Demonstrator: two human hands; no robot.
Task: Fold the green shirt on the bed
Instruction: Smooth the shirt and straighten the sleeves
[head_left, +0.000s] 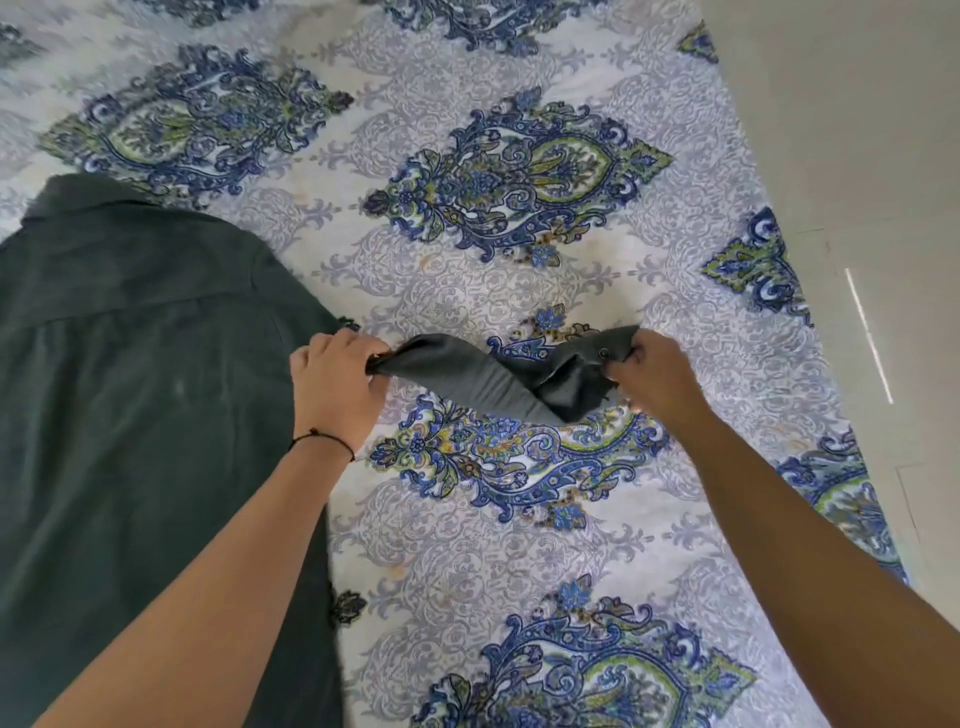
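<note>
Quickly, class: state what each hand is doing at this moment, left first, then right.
Left hand: closed, gripping the sleeve where it meets the green shirt.
Right hand: closed, pinching the sleeve's cuff end.

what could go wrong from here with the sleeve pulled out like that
1. The sleeve sags twisted between the left hand and the right hand; folded over as it is, it would probably trap a crease.
2. Both hands grip it, so a hard pull could drag the green shirt, whose body lies flat, askew on the bed.
</note>
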